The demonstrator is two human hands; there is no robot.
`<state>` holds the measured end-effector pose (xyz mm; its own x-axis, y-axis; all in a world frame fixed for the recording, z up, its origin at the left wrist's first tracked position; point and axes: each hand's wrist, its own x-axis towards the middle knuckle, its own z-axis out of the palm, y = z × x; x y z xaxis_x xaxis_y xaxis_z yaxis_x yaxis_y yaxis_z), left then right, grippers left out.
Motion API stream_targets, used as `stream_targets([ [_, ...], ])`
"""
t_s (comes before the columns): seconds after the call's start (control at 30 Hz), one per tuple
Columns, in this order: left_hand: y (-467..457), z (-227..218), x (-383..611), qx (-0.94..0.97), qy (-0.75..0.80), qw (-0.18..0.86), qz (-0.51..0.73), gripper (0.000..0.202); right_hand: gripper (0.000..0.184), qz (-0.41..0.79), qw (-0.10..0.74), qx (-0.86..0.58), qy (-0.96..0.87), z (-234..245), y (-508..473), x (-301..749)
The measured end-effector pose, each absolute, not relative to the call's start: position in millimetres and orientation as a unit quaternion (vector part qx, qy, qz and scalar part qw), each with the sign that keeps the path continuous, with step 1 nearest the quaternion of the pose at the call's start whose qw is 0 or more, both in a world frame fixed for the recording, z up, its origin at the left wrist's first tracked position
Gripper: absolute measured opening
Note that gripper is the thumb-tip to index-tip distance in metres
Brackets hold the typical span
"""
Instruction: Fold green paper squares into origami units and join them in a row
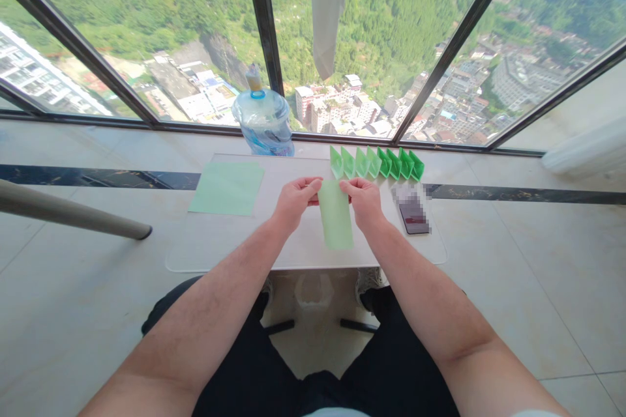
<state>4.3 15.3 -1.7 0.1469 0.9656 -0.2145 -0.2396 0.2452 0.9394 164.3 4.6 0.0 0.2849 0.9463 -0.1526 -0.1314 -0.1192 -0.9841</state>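
A narrow folded strip of light green paper [335, 218] lies lengthwise on the small white table [220, 247]. My left hand [295, 199] pinches its top left corner with closed fingers. My right hand [364, 201] pinches its top right corner the same way. A row of several folded green paper shapes [375, 163] stands just behind my right hand along the table's far edge. A stack of flat light green sheets [227, 187] lies at the table's left.
A phone [413, 215] lies on the table to the right of my right hand. A large water bottle [264, 120] stands behind the table against the window frame. A pale pole [73, 215] juts in from the left above the tiled floor.
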Motion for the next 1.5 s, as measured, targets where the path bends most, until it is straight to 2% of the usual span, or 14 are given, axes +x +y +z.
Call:
stream_targets([
  [0.13, 11.5, -3.2, 3.5, 0.415, 0.443, 0.673, 0.423, 0.044, 0.025, 0.483, 0.573, -0.567, -0.342, -0.3, 4.8, 165.7],
  [0.47, 16.3, -8.3, 5.6, 0.452, 0.513, 0.583, 0.439, 0.042, 0.026, 0.448, 0.584, -0.582, -0.345, -4.8, 5.7, 162.2],
  [0.57, 13.8, -7.0, 5.9, 0.449, 0.503, 0.601, 0.429, 0.042, 0.027, 0.435, 0.59, -0.588, -0.343, -2.9, 5.3, 162.5],
  [0.67, 10.5, -7.7, 5.9, 0.455, 0.488, 0.635, 0.39, 0.038, 0.027, 0.417, 0.612, -0.587, -0.327, -0.6, 5.7, 164.8],
  [0.9, 10.3, -9.7, 4.2, 0.495, 0.509, 0.596, 0.376, 0.026, 0.026, 0.411, 0.639, -0.574, -0.304, -1.8, 8.8, 171.1],
  [1.17, 8.8, -6.6, -2.2, 0.545, 0.487, 0.628, 0.269, 0.015, 0.026, 0.391, 0.652, -0.586, -0.28, -8.4, 12.9, 185.7],
  [1.3, 8.3, -9.0, -4.2, 0.611, 0.473, 0.596, 0.218, 0.008, 0.026, 0.392, 0.655, -0.585, -0.273, -10.7, 14.4, 187.4],
  [1.5, 8.2, -7.8, -6.7, 0.703, 0.467, 0.509, 0.171, 0.009, 0.026, 0.383, 0.649, -0.597, -0.277, -13.5, 17.4, 190.7],
])
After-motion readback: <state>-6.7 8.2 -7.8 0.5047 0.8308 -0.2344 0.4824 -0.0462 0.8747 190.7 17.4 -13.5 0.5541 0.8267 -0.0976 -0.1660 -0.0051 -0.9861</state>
